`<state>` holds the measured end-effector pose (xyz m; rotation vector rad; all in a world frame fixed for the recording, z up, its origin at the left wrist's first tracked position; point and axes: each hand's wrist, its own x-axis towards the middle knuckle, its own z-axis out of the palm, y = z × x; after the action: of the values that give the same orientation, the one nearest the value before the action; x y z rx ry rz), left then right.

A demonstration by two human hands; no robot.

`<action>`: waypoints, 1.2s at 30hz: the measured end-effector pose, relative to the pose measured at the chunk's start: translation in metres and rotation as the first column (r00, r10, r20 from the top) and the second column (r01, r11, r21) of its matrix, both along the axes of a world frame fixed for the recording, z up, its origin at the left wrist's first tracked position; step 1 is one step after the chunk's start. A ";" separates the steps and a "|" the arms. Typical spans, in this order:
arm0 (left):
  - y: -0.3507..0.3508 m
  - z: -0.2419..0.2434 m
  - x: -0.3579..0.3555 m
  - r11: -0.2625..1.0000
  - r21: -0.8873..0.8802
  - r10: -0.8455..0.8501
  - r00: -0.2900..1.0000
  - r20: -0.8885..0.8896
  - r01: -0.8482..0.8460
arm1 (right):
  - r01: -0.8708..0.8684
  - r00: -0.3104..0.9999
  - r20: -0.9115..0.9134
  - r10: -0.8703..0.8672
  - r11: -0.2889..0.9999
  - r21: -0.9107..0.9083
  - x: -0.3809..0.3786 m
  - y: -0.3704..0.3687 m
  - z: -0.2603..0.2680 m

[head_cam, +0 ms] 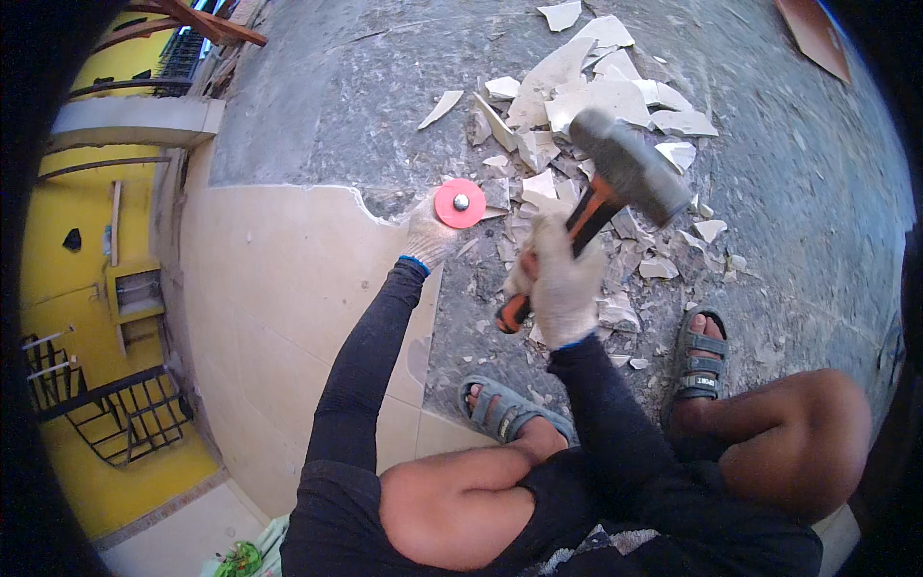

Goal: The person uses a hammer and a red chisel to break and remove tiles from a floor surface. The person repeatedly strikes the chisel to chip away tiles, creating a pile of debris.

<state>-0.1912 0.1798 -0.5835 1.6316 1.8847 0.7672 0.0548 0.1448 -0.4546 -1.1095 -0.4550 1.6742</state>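
My left hand [425, 234], in a knitted glove, grips a chisel whose round red hand guard [448, 216] and steel striking end [461, 203] face up at me. Its shaft and tip are hidden below the guard. The chisel stands by the broken edge of the beige floor tiles [288, 267]. My gloved right hand [566, 288] is closed around the black and orange handle of a club hammer [631, 169]. The hammer's steel head is raised to the right of the chisel, apart from it and slightly blurred.
Broken tile pieces [598, 101] are heaped on the rough grey subfloor [324, 94], with smaller shards near my sandalled feet [505, 411]. A brown board [818, 40] lies at the far right. Black metal grilles [137, 418] are by the yellow wall [72, 267] at left.
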 end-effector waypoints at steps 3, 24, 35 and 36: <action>0.004 0.003 0.004 1.000 -0.012 -0.001 1.000 -0.018 0.001 | -0.123 0.912 0.406 0.058 0.983 0.137 -0.029 -0.016 -0.046; 0.011 -0.001 0.032 0.993 0.010 -0.116 0.982 -0.152 0.119 | -0.487 0.730 0.396 0.556 0.831 -0.269 0.002 -0.005 -0.048; 0.010 -0.009 0.020 0.999 -0.013 -0.049 0.989 -0.142 0.048 | 0.112 0.986 0.139 -0.097 0.989 -0.101 -0.008 0.006 -0.017; 0.011 -0.008 0.023 0.999 0.002 -0.051 0.986 -0.156 0.052 | -0.243 0.912 0.302 0.278 0.959 -0.146 -0.008 0.004 -0.037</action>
<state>-0.1685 0.1905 -0.5916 1.7825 1.9392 0.6409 0.0464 0.1490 -0.4919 -1.4613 -0.7572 1.7687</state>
